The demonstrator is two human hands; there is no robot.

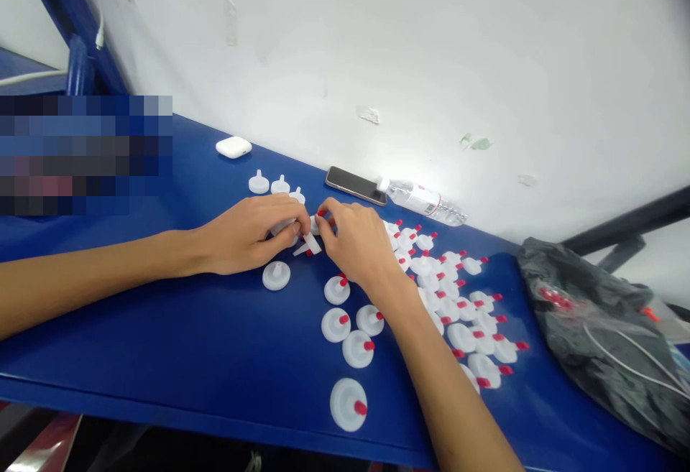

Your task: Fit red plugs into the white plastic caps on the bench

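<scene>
My left hand (259, 231) is closed, thumb and forefinger pinched at a small white plastic piece (313, 244). Just right of it, my right hand (356, 242) has its thumb and forefinger pinched around a small red tip (321, 213). A white nozzle cap (315, 225) shows partly between the two hands; fingers hide how these pieces join. White nozzle caps without red tips, such as one cap (259, 182), stand behind my left hand, and another bare cap (277, 276) lies in front of it. Several caps with red tips (336, 325) lie in front of my right hand.
Many more red-tipped caps (462, 338) spread right of my right forearm. Along the wall lie a white earphone case (233, 146), a phone (356, 185) and a water bottle (420, 199). A dark plastic bag (587, 343) sits at the blue table's (215, 357) right end.
</scene>
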